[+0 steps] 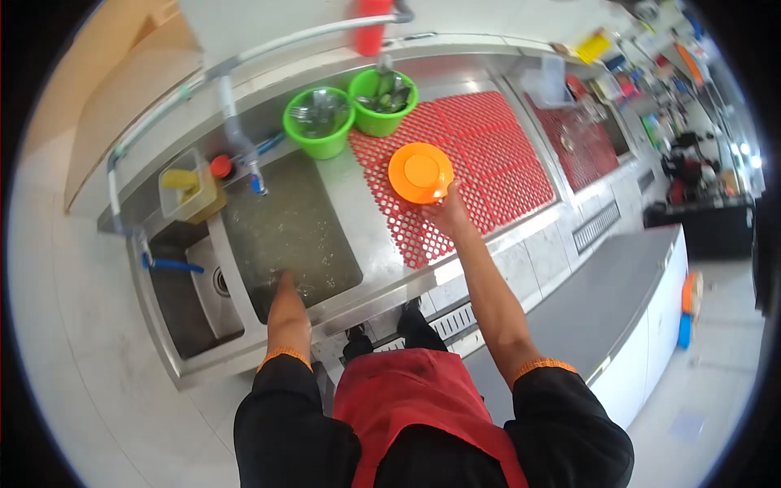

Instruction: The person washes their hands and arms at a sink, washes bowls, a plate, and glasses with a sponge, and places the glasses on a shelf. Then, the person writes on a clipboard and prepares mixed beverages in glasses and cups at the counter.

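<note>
My right hand grips the near edge of an orange bowl, thumb on top. The bowl looks bottom side up, its round base ring showing, and it is over the red perforated mat; whether it touches the mat I cannot tell. My left hand reaches down into the murky water of the large sink basin. The water hides its fingers and anything they may hold.
Two green tubs of cutlery stand behind the mat. A plastic container with something yellow and a red-capped jar sit by the tap. At left is a smaller basin. A grey-topped counter stands at right.
</note>
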### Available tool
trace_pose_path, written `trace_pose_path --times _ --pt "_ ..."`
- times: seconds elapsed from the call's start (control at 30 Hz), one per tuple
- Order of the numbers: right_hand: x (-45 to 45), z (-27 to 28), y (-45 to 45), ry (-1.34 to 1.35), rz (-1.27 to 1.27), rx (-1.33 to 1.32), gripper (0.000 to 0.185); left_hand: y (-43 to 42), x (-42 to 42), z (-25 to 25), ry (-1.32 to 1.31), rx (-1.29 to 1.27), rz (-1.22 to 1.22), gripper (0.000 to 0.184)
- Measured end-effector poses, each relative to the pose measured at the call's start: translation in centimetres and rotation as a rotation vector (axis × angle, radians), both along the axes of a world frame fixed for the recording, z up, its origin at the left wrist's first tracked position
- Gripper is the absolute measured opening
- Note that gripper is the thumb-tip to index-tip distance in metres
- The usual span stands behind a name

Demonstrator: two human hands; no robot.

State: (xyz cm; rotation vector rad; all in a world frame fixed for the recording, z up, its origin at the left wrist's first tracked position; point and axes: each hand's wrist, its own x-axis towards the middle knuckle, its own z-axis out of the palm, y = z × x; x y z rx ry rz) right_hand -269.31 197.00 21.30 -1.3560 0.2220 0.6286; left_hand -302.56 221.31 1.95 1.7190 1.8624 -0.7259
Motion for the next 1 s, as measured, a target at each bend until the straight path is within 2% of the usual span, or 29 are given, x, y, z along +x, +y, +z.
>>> trace_pose_path --times 0.07,0.1,0.13,0.17,0.2,0.23,0.3,0.33,0.37,0.4,0.43,0.47,0.5,0.53,0.57,0.63,0.67,0.7,0.73,0.77,0.8,0.87,0.9,0.93,0.97,1.0 --pt "-3.4 2.2 -1.2 -0.263 0.168 -0.666 0.061 -0.2 -1.0 -0.6 -0.018 0.028 0.012 0.05" --pt "-5.5 0.0 -1.8 -0.345 0.272 -0.836 0.057 -0.3 -2.0 -0.7 -0.03 0.038 0.024 0.048" --pt "-10.1 1.0 -0.3 -0.358 0.143 -0.731 0.052 -0.2 -2.8 -0.7 -0.053 0.059 0.041 0.046" --pt "-12.9 -4.0 0.7 -0.754 0.305 -0.771 0.045 0.2 -3.5 -0.5 -0.086 0.082 0.065 0.045" --pt "-15.6 -3.7 3.2 -0.813 0.584 -0.704 0.024 0.8 -4.2 -0.2 -0.139 0.112 0.104 0.043" --pt "-18.4 -8.6 6.8 -0.864 0.558 -0.492 0.035 1.3 -4.5 0.1 -0.215 0.142 0.149 0.042" --pt "-23.9 -9.7 13.9 -0.56 0.675 -0.675 0.039 1.5 -5.0 -0.8 -0.573 0.157 0.373 0.039" --pt "-24.9 -12.4 15.8 -0.567 0.718 -0.637 0.043 0.6 -4.0 0.8 -0.912 0.138 0.599 0.032" --pt "-25.9 -15.2 17.6 -0.574 0.761 -0.598 0.047 1.1 -3.7 -0.2 -0.725 0.106 0.64 0.026" --pt "-26.1 -18.4 19.4 -0.563 1.214 -0.567 0.05 -1.2 -3.0 6.7 -0.775 0.131 0.55 0.025" --pt "-26.1 -19.9 21.7 -0.551 1.667 -0.522 0.053 -0.5 -4.1 2.5 -0.781 0.259 0.435 0.023" --pt "-26.4 -19.9 24.1 -0.583 1.648 -0.496 0.053 0.0 -5.2 -1.6 -0.803 0.466 0.416 0.024" --pt "-26.7 -20.3 25.9 -0.536 1.672 -0.433 0.053 0.8 -6.6 -5.7 -0.957 0.366 0.564 0.025" --pt "-27.3 -21.2 26.8 -0.478 1.706 -0.376 0.052 -0.4 -6.1 -3.5 -1.102 0.248 0.719 0.027" --pt "-28.0 -22.1 26.9 -0.408 1.745 -0.324 0.051 0.8 -6.6 -3.9 -1.101 0.254 0.719 0.027" --pt "-29.2 -23.8 24.4 -0.225 1.808 -0.245 0.049 1.6 -8.0 -5.5 -1.276 -0.376 0.977 0.028" --pt "-28.6 -24.3 23.0 -0.131 1.818 -0.217 0.049 2.4 -9.0 -7.8 -1.377 -0.421 0.957 0.028" --pt "-27.8 -23.3 21.6 -0.114 1.793 -0.244 0.049 2.0 -8.1 -3.8 -1.257 -0.427 0.999 0.028" --pt "-26.5 -20.5 21.0 -0.336 1.731 -0.524 0.043 2.6 -6.4 0.6 -1.147 -0.433 1.019 0.029" --pt "-24.8 -17.0 20.4 -0.548 1.627 -0.806 0.039 4.5 -6.3 -0.8 -1.153 -0.601 1.27 0.033" --pt "-23.6 -13.4 19.4 -0.529 1.578 -0.832 0.039 5.4 -6.1 0.4 -1.182 -0.702 1.067 0.039" --pt "-21.4 -7.3 19.2 -0.568 1.941 -1.094 0.048 7.8 -5.7 -2.2 -0.948 -0.755 0.952 0.046" --pt "-21.7 -10.1 19.3 -0.708 1.915 -1.081 0.049 7.8 -4.8 -1.9 -0.966 -0.757 0.927 0.046" --pt "-23.0 -15.2 19.8 -0.853 1.889 -1.058 0.051 7.1 -4.1 -1.2 -0.916 -0.709 0.959 0.048" --pt "-24.1 -19.1 20.4 -0.876 1.877 -1.049 0.051 7.0 -4.0 -0.6 -0.863 -0.65 1.003 0.05" --pt "-24.8 -22.6 20.8 -0.874 1.638 -0.887 0.05 7.6 -3.2 -0.3 -0.881 -0.632 1.002 0.05"
